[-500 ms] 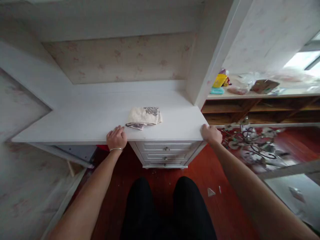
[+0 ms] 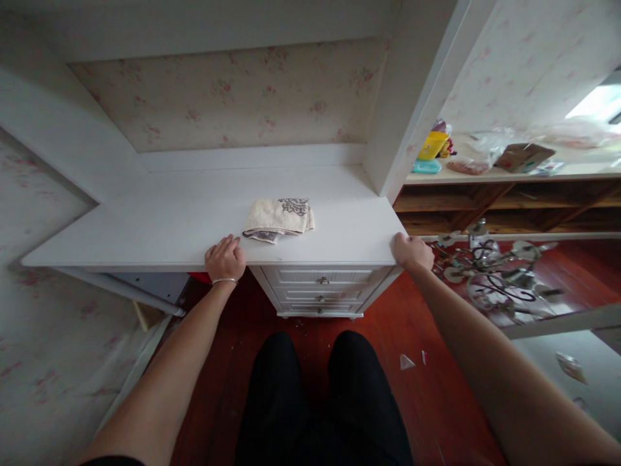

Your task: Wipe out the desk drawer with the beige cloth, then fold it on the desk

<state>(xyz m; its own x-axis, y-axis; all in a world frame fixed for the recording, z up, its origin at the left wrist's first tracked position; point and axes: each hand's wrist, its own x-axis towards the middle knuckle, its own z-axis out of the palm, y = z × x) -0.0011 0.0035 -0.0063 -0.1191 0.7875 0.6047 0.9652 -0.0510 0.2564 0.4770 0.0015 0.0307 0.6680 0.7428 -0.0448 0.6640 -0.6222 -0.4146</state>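
Note:
A white desk (image 2: 160,226) stands against a flowered wall. My left hand (image 2: 224,257), with a thin bracelet at the wrist, grips the desk's front edge, fingers on top. At the front right corner my right hand (image 2: 412,251) is closed around the desk's edge. A folded cream cloth (image 2: 279,217) with a grey pattern lies on the desktop just beyond my left hand, not touched. Below the top, between my hands, sits a white drawer unit (image 2: 320,291).
A white upright panel (image 2: 407,97) rises at the desk's right end. Behind it a wooden shelf (image 2: 509,175) holds a yellow container, bags and a box. A metal chandelier (image 2: 490,272) lies on the red floor at the right. Paper scraps (image 2: 406,362) lie near my knees.
Both hands keep their grip on the desk edge. The view has shifted slightly, so the desk and cloth sit a little higher in the picture.

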